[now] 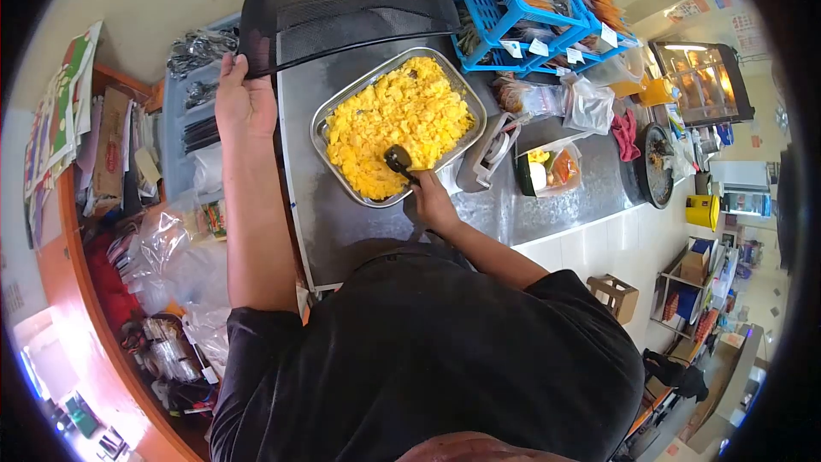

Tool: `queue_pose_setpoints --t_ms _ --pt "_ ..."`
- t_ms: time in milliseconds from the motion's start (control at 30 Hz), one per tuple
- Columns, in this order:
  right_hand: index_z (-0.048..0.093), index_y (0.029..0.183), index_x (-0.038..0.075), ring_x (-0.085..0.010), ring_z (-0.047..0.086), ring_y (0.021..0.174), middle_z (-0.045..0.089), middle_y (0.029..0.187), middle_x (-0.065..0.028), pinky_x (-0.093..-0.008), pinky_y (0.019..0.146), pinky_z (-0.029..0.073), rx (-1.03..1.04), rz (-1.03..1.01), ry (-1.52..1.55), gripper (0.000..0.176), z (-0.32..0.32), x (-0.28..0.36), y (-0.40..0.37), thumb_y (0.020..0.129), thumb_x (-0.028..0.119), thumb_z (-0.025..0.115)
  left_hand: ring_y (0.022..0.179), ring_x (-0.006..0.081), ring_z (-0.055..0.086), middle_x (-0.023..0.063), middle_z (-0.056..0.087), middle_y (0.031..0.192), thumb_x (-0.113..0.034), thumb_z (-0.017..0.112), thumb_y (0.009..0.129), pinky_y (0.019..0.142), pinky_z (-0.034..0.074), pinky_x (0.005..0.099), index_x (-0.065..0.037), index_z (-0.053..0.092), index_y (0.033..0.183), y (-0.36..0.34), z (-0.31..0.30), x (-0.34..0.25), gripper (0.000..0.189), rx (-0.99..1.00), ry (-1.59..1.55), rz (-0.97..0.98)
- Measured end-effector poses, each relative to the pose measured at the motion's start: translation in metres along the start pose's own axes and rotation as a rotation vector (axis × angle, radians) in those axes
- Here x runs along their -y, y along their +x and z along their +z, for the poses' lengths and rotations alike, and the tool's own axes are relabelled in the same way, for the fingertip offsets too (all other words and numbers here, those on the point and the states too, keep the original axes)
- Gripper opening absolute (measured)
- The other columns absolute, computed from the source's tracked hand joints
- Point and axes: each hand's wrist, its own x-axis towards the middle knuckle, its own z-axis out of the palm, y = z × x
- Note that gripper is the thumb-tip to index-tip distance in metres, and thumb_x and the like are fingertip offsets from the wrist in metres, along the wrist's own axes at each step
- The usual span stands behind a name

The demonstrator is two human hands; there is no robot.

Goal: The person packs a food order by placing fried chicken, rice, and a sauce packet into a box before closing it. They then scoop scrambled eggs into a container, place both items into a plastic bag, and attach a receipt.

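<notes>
A rectangular metal tray full of yellow scrambled eggs rests on the metal counter in front of me. My right hand is closed around the handle of a black serving spoon, whose head sits on the eggs near the tray's front edge. At the left, my left hand has its fingers at the rim of a black mesh food cover, gripping its near left corner. The cover is tilted up behind the tray. Part of my left fingers is hidden behind it.
Right of the tray stand a metal and grey device and an open container of mixed food. Blue plastic racks with packets rise at the back right. A red cloth and a black round pan lie farther right. Plastic bags fill the left side.
</notes>
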Motion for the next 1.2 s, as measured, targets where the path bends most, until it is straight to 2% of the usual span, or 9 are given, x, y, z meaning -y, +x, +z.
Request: queue_pose_setpoints --t_ms 267,333,433,500,567,700,900,1033,1200 --pt "0.060 0.105 -0.003 -0.0510 0.059 0.089 0.063 0.092 -0.0302 -0.0502 0.077 0.049 -0.181 0.049 0.267 0.016 0.070 0.019 0.038 0.096 0.006 0.052 0.125 0.0450 0.052 0.0321 0.037 0.135 0.013 0.038 0.097 0.109 0.046 0.0582 0.001 0.020 0.140 0.005 0.007 0.003 0.048 0.013 -0.045 0.005" --pt "0.062 0.104 -0.003 -0.0481 0.062 0.085 0.064 0.087 -0.0287 -0.0475 0.074 0.051 -0.034 0.320 0.576 0.016 0.072 0.042 0.060 0.095 0.006 0.052 0.125 0.0450 0.052 0.0315 0.037 0.135 0.013 0.038 0.097 0.108 0.046 0.0585 0.001 0.021 0.139 0.008 0.009 0.004 0.047 0.006 -0.050 -0.004" --pt "0.064 0.103 -0.002 -0.0444 0.065 0.080 0.066 0.085 -0.0279 -0.0455 0.071 0.053 0.041 0.273 0.312 0.016 0.010 0.069 0.084 0.092 0.005 0.055 0.125 0.0447 0.052 0.0306 0.036 0.136 0.013 0.037 0.098 0.108 0.046 0.0583 0.001 0.021 0.140 0.013 0.007 -0.002 0.047 0.006 -0.052 -0.002" --pt "0.065 0.106 0.004 -0.0394 0.068 0.084 0.068 0.092 -0.0222 -0.0470 0.072 0.054 -0.032 -0.137 -0.061 0.020 -0.028 0.021 0.092 0.087 0.006 0.058 0.125 0.0445 0.052 0.0300 0.035 0.137 0.013 0.037 0.098 0.109 0.046 0.0574 0.001 0.022 0.140 0.014 0.004 -0.004 0.046 0.011 -0.046 -0.003" --pt "0.062 0.108 0.007 -0.0394 0.066 0.089 0.066 0.096 -0.0213 -0.0486 0.073 0.052 0.193 -0.142 -0.330 0.018 -0.088 0.014 0.092 0.091 0.011 0.058 0.125 0.0443 0.052 0.0293 0.036 0.137 0.012 0.038 0.098 0.109 0.046 0.0562 0.001 0.022 0.140 0.013 0.003 -0.005 0.046 0.016 -0.041 0.006" --pt "0.057 0.107 0.005 -0.0416 0.063 0.090 0.061 0.106 -0.0194 -0.0490 0.073 0.051 0.336 -0.281 -0.233 0.015 -0.070 -0.034 0.065 0.094 0.013 0.057 0.126 0.0441 0.052 0.0302 0.035 0.138 0.012 0.037 0.098 0.110 0.046 0.0539 0.001 0.020 0.141 0.014 0.006 -0.002 0.047 0.028 -0.072 0.008" --pt "0.058 0.104 0.004 -0.0425 0.064 0.084 0.064 0.088 -0.0220 -0.0472 0.072 0.052 0.058 -0.151 -0.025 0.011 -0.018 -0.037 0.048 0.096 0.011 0.058 0.126 0.0433 0.052 0.0317 0.037 0.138 0.012 0.037 0.098 0.109 0.046 0.0536 0.001 0.018 0.144 0.008 0.012 -0.007 0.050 0.023 -0.025 0.001" --pt "0.058 0.106 0.003 -0.0429 0.064 0.082 0.064 0.088 -0.0231 -0.0461 0.071 0.052 -0.002 -0.128 0.023 0.014 0.015 -0.037 0.054 0.096 0.013 0.059 0.126 0.0429 0.052 0.0318 0.037 0.138 0.011 0.037 0.099 0.110 0.046 0.0536 0.000 0.019 0.143 0.009 0.012 -0.004 0.049 0.022 -0.055 0.009" --pt "0.059 0.105 0.003 -0.0438 0.064 0.080 0.064 0.088 -0.0224 -0.0458 0.071 0.051 -0.210 -0.154 0.159 0.012 0.057 0.020 0.084 0.096 0.010 0.058 0.126 0.0435 0.052 0.0316 0.036 0.138 0.011 0.037 0.099 0.109 0.046 0.0552 -0.001 0.018 0.143 0.010 0.019 0.000 0.050 0.036 -0.035 0.008"
